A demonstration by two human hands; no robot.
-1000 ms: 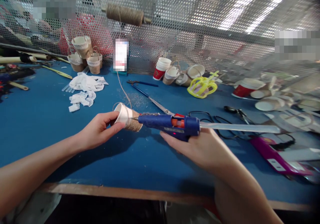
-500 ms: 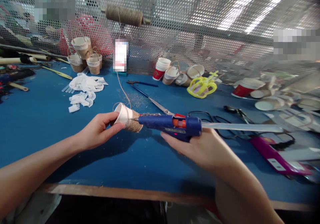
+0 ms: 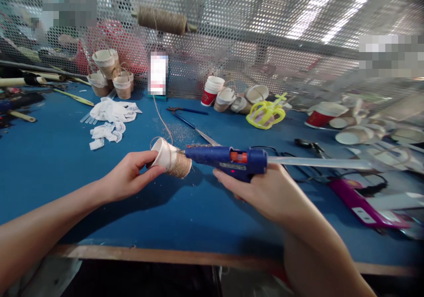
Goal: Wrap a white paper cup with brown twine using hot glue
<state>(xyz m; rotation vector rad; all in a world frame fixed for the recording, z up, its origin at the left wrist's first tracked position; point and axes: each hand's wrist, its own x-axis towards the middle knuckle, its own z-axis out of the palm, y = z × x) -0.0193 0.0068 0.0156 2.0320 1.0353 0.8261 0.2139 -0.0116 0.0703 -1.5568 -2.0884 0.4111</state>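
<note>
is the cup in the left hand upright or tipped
Tipped: the left hand holds the cup slanted, its white mouth to the left and twine-wrapped end lower right.

The cup [image 3: 163,155] is left of the glue gun [image 3: 212,155], over the table [image 3: 185,217]. Behind them, scraps [image 3: 114,110] lie at left, with buckets [image 3: 109,65] beyond; the crown [image 3: 265,113] sits right of the stacked cups [image 3: 212,89].

The left hand [image 3: 132,175] pinches the rim of a white cup [image 3: 162,153] partly wound in twine [image 3: 180,165], tilted over the blue table [image 3: 185,231]. The right hand [image 3: 261,189] grips a blue glue gun [image 3: 225,158], nozzle at the cup's side, clear stick [image 3: 318,162] jutting out behind.
</note>
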